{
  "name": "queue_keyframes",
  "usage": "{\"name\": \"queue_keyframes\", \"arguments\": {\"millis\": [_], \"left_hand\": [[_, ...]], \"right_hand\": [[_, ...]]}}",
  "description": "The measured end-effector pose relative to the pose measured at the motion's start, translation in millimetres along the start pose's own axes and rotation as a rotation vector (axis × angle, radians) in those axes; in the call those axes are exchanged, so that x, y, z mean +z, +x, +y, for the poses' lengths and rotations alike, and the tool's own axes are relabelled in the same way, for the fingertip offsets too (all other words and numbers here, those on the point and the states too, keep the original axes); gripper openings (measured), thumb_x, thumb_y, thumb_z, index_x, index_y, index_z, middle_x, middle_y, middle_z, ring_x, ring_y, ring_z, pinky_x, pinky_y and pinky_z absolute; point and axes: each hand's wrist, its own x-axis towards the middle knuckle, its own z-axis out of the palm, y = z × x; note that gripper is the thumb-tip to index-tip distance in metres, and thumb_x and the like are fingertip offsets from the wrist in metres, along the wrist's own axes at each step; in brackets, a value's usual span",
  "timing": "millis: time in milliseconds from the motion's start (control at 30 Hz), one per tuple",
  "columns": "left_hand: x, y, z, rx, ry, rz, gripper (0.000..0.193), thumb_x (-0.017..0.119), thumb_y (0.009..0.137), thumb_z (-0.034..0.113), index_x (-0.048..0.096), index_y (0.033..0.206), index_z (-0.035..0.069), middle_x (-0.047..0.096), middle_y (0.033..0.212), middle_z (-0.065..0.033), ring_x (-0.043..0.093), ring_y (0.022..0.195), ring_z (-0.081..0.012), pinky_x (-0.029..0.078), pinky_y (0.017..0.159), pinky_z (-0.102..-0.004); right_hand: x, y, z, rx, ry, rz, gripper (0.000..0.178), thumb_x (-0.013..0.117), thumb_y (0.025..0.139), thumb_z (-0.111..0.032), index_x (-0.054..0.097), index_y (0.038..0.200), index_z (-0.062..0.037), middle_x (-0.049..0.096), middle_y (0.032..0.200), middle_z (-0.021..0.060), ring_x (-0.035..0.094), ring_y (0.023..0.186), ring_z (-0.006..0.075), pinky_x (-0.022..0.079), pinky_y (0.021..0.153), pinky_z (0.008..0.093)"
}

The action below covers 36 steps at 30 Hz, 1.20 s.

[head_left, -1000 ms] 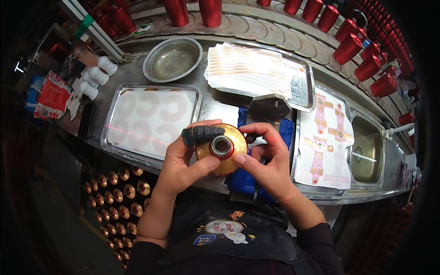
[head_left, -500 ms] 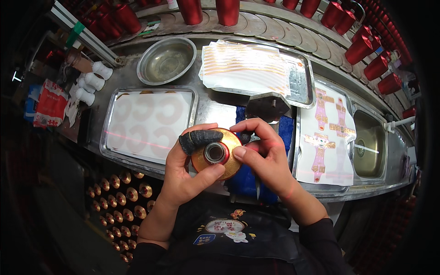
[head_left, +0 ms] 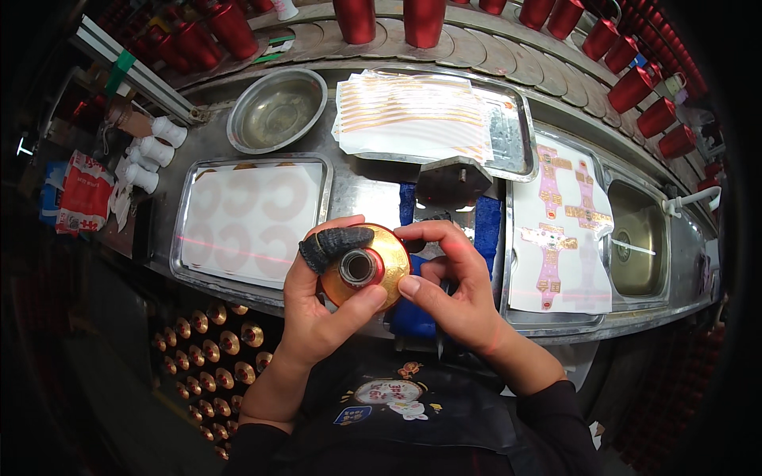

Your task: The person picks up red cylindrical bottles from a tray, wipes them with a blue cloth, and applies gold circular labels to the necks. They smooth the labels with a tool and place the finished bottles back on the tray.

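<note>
Seen from above, a red bottle (head_left: 387,252) with a shiny gold shoulder and an uncapped round neck is held over the counter's front edge. My left hand (head_left: 321,305) grips it from the left: the thumb lies below the neck, and a finger in a black knitted cover lies across the gold above it. At the bottle's right side, my right hand (head_left: 456,289) is closed on the rim, thumb on the gold, index finger along the upper right edge. The bottle's body is hidden beneath its shoulder.
A tray with a ring-patterned sheet (head_left: 250,214) lies left, below a metal bowl (head_left: 277,111). Striped strips (head_left: 413,119) rest on a rear tray. Pink-and-gold label sheets (head_left: 559,238) lie beside the sink (head_left: 637,238). Red bottles (head_left: 424,20) line the back; gold-topped ones (head_left: 210,349) stand lower left.
The view has shifted slightly. The bottle has turned or tilted a little in my hands, its neck now nearer the left. Both hands keep their hold on it.
</note>
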Motion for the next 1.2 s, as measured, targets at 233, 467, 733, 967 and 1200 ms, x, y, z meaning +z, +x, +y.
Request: {"name": "queue_keyframes", "arguments": {"millis": [233, 467, 733, 967, 1200], "left_hand": [[1.1, -2.8, -1.3, -0.027, -0.008, 0.017, 0.057, 0.075, 0.083, 0.005, 0.054, 0.135, 0.000, 0.058, 0.131, -0.0115, 0.060, 0.118, -0.0178, 0.049, 0.101, -0.0329], [-12.9, -2.1, -5.7, 0.018, -0.060, -0.063, 0.059, 0.076, 0.086, 0.010, 0.052, 0.139, 0.001, 0.058, 0.131, -0.0109, 0.059, 0.119, -0.0176, 0.048, 0.102, -0.0335], [-12.7, -3.6, -8.9, 0.028, -0.036, -0.056, 0.051, 0.070, 0.090, 0.009, 0.052, 0.138, 0.000, 0.059, 0.130, -0.0120, 0.058, 0.121, -0.0199, 0.047, 0.104, -0.0342], [-14.9, -3.5, -10.2, 0.037, -0.071, -0.065, 0.047, 0.070, 0.090, 0.009, 0.056, 0.134, -0.001, 0.057, 0.133, -0.0134, 0.058, 0.122, -0.0219, 0.046, 0.105, -0.0350], [-19.6, -2.6, -12.3, 0.024, -0.056, -0.110, 0.054, 0.075, 0.087, 0.012, 0.055, 0.136, 0.002, 0.054, 0.136, -0.0141, 0.056, 0.126, -0.0232, 0.045, 0.107, -0.0359]], "right_hand": [[0.3, 3.6, 3.9, 0.054, 0.085, 0.071, 0.035, 0.074, 0.086, -0.009, 0.064, 0.118, -0.0015, 0.058, 0.100, 0.0002, 0.045, 0.059, 0.0003, 0.037, 0.055, 0.0168], [-20.3, 12.2, -18.7, 0.314, 0.615, 0.410, 0.029, 0.060, 0.096, -0.022, 0.061, 0.116, -0.0013, 0.065, 0.082, 0.0090, 0.064, 0.068, 0.0202, 0.054, 0.070, 0.0327], [10.2, -19.1, -28.5, -0.371, -0.456, 0.197, 0.026, 0.077, 0.086, -0.006, 0.064, 0.108, 0.0003, 0.067, 0.096, 0.0129, 0.066, 0.083, 0.0182, 0.052, 0.073, 0.0281], [5.0, 0.2, -31.5, -0.489, -0.331, 0.297, 0.025, 0.075, 0.086, -0.002, 0.063, 0.108, 0.0012, 0.066, 0.096, 0.0082, 0.063, 0.084, 0.0123, 0.050, 0.074, 0.0245], [4.5, 1.8, -29.7, -0.442, -0.401, 0.300, 0.026, 0.076, 0.085, -0.003, 0.064, 0.107, 0.0018, 0.066, 0.096, 0.0089, 0.063, 0.083, 0.0140, 0.051, 0.075, 0.0248]]}}
